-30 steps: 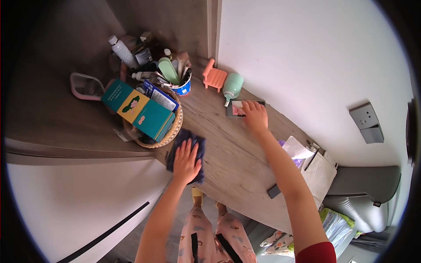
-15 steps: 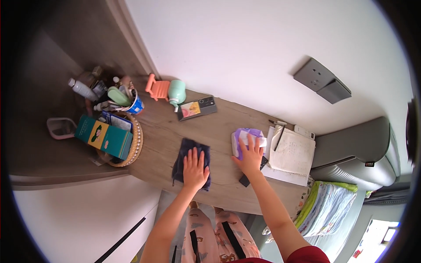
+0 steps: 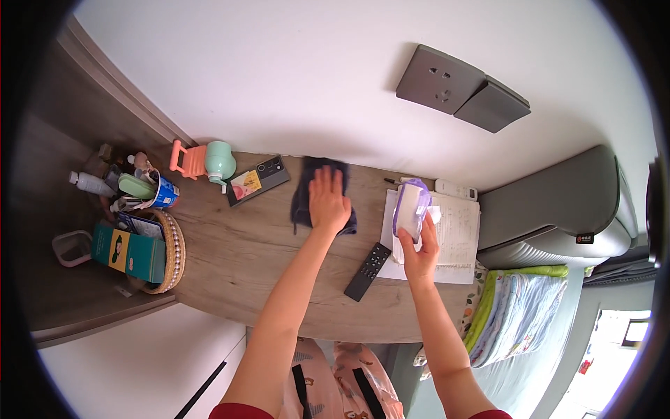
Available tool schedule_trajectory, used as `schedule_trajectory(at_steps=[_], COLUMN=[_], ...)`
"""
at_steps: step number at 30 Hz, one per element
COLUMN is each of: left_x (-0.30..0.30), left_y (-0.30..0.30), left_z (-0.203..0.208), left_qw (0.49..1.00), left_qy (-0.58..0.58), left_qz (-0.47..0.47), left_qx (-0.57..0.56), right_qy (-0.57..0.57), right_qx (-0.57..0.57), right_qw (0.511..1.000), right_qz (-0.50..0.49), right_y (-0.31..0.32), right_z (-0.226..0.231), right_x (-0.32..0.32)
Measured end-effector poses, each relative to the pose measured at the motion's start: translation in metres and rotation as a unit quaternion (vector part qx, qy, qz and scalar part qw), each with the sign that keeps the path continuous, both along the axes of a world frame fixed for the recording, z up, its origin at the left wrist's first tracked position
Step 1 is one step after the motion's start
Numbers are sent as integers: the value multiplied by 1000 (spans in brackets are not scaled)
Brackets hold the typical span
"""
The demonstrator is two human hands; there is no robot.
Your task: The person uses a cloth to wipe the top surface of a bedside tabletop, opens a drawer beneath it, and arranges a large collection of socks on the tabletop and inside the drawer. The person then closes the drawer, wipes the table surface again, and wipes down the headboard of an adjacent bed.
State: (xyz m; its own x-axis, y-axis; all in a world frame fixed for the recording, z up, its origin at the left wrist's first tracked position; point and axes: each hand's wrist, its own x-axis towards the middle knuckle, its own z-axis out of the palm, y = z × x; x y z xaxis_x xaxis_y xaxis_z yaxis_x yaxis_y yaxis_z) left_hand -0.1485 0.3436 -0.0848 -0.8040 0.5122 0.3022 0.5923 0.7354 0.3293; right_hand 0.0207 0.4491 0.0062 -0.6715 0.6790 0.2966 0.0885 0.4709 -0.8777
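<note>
Dark cloth [image 3: 307, 199] lies flat on the wooden tabletop [image 3: 230, 258] near the wall, pinned under the left hand [image 3: 328, 202], whose fingers are spread flat on it. Nearer, a black remote [image 3: 368, 271] lies just beside the right hand [image 3: 421, 248], which is closed around a purple-lidded clear container [image 3: 410, 207] above the white papers [image 3: 457, 234].

Bright, even daylight; fisheye-bent, vignetted edges
</note>
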Motion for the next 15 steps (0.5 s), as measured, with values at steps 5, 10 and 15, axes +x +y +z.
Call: schedule_trajectory(at_steps=[5, 10, 15], left_x=[16, 40, 47], left_y=[-44, -138, -200], left_z=[3, 16, 24], left_qw=[925, 914, 942], left_qy=[-101, -115, -114], left_qz=[-358, -388, -315], left_qx=[81, 26, 29], right_qy=[-57, -101, -148], right_qx=[140, 233, 337], right_qw=[988, 963, 929], right_qz=[36, 91, 39], right_y=[-6, -31, -68], right_z=[3, -5, -23], right_x=[-22, -74, -122])
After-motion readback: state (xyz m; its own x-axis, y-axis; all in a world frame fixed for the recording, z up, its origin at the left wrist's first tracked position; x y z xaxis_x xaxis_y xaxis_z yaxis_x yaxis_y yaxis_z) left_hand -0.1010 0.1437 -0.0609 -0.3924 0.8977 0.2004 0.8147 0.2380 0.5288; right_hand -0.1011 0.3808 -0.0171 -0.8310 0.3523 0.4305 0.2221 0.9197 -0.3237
